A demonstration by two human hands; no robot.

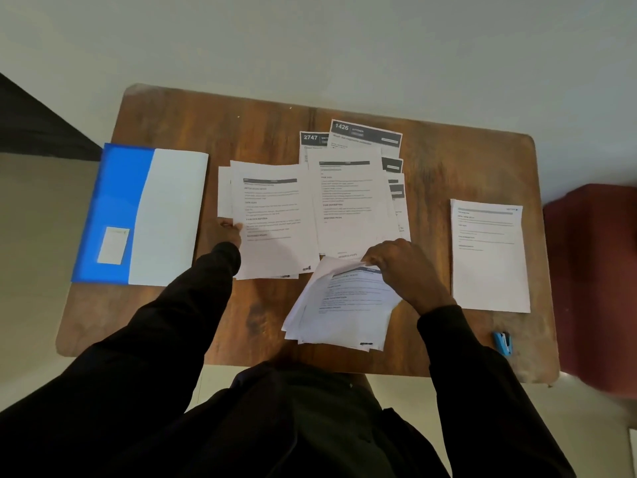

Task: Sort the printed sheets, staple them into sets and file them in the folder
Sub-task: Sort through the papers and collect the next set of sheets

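Note:
Printed sheets lie spread over the middle of a wooden table. My left hand pinches the left edge of a sheet pile. My right hand pinches the lifted top corner of a loose stack of sheets near the front edge. Another overlapping pile sits behind it, with sheets headed 2747 and 1426 at the back. A single sheet lies apart on the right. The blue folder lies on the left with a white cover part. A blue stapler rests at the front right.
A dark red chair or seat stands right of the table. The pale floor surrounds the table, and a dark strip shows at the far left. My black sleeves cover the table's front edge.

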